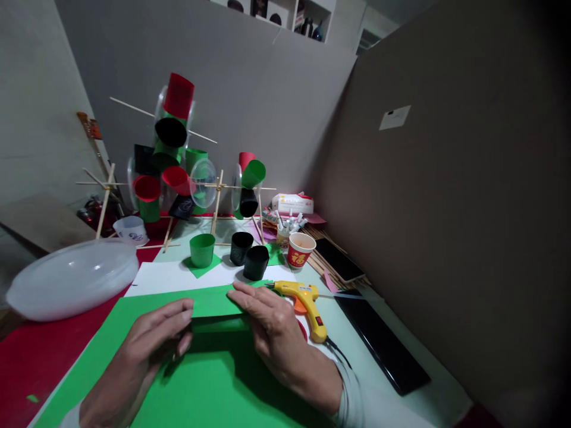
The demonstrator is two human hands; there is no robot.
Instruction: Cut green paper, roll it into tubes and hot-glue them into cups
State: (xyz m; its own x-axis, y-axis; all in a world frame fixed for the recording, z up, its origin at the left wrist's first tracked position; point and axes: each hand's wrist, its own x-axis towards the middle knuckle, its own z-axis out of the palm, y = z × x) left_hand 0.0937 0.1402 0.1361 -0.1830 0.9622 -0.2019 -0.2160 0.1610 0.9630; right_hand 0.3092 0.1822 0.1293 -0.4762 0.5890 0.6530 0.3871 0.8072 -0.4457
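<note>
From here I rest my left hand's (147,339) fingertips on the raised strip (212,306) along the far edge of the green paper (205,380), toward the table's (370,351) near edge. My right hand (279,324) lies across the strip's other end. I can't tell whether either grip is closed. I'd judge this as folding; next calls for even pressure along the strip.

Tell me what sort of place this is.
Probably a craft workspace: a yellow glue gun, a large green sheet and several red, green and black cups suggest it.
</note>
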